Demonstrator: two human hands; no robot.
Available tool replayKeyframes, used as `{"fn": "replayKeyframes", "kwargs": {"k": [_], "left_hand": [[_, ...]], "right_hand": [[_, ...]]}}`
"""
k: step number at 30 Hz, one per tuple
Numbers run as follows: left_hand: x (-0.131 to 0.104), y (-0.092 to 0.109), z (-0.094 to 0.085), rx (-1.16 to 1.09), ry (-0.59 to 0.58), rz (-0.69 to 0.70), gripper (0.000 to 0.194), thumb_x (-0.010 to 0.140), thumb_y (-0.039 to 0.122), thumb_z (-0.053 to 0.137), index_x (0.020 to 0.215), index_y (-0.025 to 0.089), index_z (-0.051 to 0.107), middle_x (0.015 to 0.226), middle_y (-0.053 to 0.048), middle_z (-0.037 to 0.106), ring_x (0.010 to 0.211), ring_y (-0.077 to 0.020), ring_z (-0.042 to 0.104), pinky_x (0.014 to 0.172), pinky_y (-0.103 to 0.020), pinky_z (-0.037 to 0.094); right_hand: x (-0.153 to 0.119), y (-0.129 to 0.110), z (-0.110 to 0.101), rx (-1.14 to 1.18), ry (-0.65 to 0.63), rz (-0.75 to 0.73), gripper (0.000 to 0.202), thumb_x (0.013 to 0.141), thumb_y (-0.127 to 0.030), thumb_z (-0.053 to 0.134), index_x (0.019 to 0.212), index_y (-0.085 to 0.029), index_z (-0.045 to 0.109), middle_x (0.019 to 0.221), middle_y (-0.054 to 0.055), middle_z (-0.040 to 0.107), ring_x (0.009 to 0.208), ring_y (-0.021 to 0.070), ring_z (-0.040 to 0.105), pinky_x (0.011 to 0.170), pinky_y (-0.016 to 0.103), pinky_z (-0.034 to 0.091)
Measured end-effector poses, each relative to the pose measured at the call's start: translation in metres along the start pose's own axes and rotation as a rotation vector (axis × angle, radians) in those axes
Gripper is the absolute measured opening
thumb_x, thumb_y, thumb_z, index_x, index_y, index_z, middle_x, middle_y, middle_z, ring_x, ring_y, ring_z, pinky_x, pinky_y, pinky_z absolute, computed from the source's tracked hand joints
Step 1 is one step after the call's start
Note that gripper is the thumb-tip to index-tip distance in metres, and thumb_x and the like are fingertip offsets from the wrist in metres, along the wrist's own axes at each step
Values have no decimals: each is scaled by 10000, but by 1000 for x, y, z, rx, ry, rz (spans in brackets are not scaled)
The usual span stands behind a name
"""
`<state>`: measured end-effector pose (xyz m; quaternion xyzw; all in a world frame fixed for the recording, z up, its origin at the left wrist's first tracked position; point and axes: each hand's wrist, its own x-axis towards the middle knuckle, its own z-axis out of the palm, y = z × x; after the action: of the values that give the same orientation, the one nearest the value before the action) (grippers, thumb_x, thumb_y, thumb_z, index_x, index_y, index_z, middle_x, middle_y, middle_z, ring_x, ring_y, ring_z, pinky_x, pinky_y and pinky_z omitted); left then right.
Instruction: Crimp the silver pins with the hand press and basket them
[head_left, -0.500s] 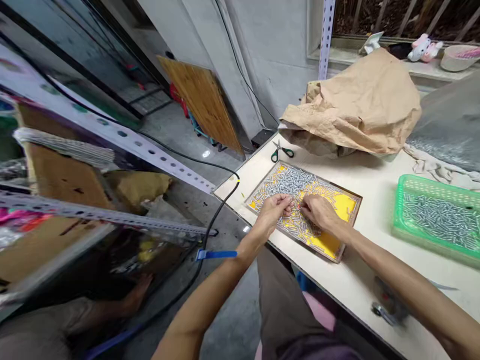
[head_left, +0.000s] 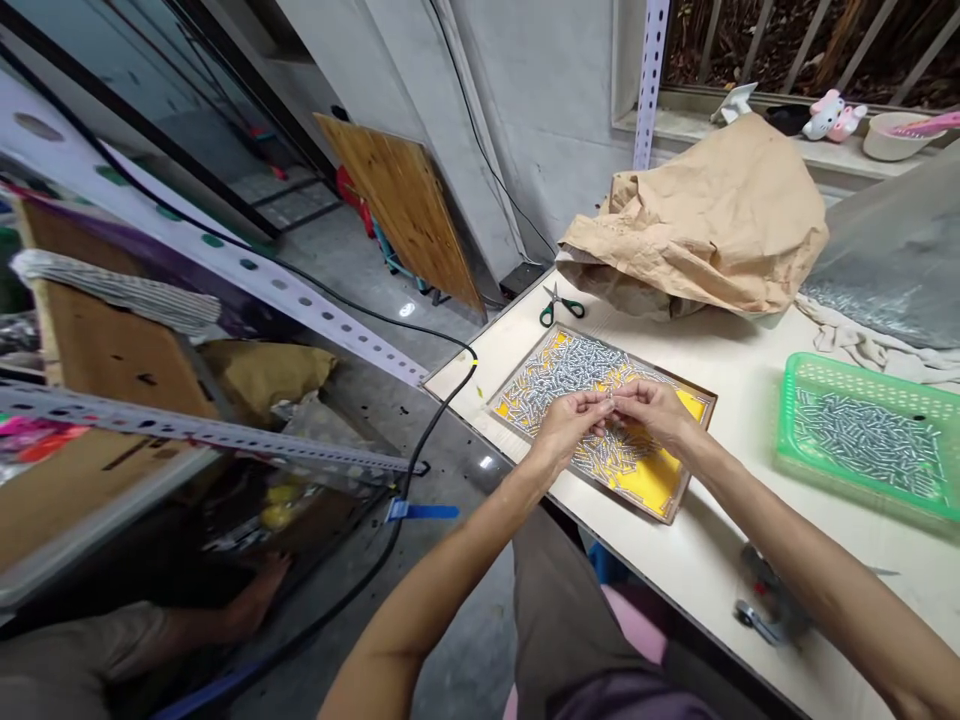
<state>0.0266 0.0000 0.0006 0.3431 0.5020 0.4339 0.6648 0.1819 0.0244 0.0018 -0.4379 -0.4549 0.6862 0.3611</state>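
A shallow tray (head_left: 664,487) with a yellow bottom and brown rim lies on the table, strewn with small silver metal pieces (head_left: 566,365) that look like screws. Over its middle my two hands meet, fingertips to fingertips. My left hand (head_left: 574,425) is closed in a pinch. Opposite it, my right hand (head_left: 660,412) pinches too, its fingertips almost touching the left ones. Whatever sits between the fingers is too small to name. Just behind the tray rest green-handled scissors (head_left: 561,305).
A green plastic basket (head_left: 787,410) of similar metal pieces stands on the right. Crumpled brown paper (head_left: 705,220) covers the back of the table (head_left: 757,500). A metal tool (head_left: 757,620) lies near the front edge. At left, a black cable (head_left: 431,425) hangs past the table corner.
My right hand has lifted from the metal pieces and turned toward the left one. My left hand has shifted slightly right, and the fingertips now meet. The view has moved a little.
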Motion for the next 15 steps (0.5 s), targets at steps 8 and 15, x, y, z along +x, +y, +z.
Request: {"fn": "replayKeyframes", "kwargs": {"k": [8, 15], "left_hand": [[-5, 4, -3, 236, 9, 109, 235, 668, 272, 817, 774, 123, 669, 656, -1, 683, 540, -77, 576, 493, -174, 443], [0, 4, -5, -33, -26, -74, 302, 615, 222, 873, 780, 99, 651, 649, 5, 656, 507, -46, 552, 512, -168, 467]], "right_hand": [[-7, 3, 1, -138, -10, -91, 351, 650, -512, 748, 667, -196, 597, 579, -24, 604, 516, 95, 508, 526, 256, 414], [-14, 0, 3, -401, 168, -164, 99, 762, -286, 592, 768, -203, 645, 676, -1, 643, 639, 147, 580, 634, 300, 455]]}}
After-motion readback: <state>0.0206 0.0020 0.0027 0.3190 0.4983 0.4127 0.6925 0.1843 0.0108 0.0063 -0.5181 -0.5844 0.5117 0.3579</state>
